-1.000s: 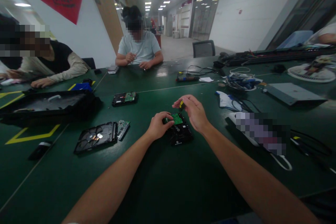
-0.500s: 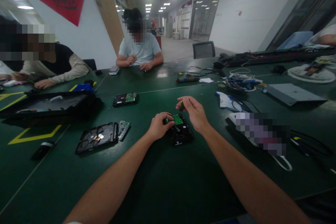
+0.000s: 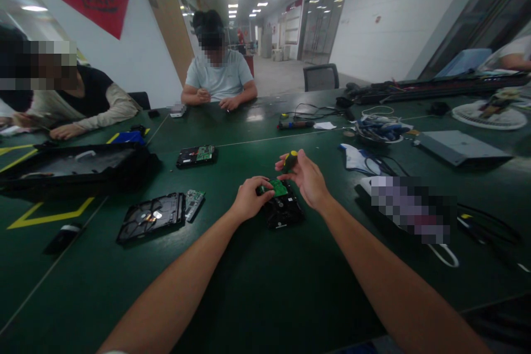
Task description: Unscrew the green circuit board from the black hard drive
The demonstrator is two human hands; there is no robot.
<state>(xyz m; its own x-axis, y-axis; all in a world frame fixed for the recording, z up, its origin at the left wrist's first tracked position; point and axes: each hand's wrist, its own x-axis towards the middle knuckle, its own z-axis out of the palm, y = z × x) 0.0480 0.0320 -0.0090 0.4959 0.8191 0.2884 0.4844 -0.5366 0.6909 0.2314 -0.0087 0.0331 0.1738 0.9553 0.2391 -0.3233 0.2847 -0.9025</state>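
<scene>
A black hard drive with a green circuit board on top lies on the dark green table in front of me. My left hand is closed on the drive's left edge, holding it steady. My right hand hovers just above the drive's far right side, its fingers pinched round a small screwdriver with a yellow and black handle, held upright over the board.
An opened drive with a loose board lies to the left, another drive farther back, a black tray at far left. Cables and tools crowd the right. Two people sit across the table.
My right hand has shifted its fingers round the screwdriver handle, which now shows more clearly above the board. My left hand and the drive have stayed put.
</scene>
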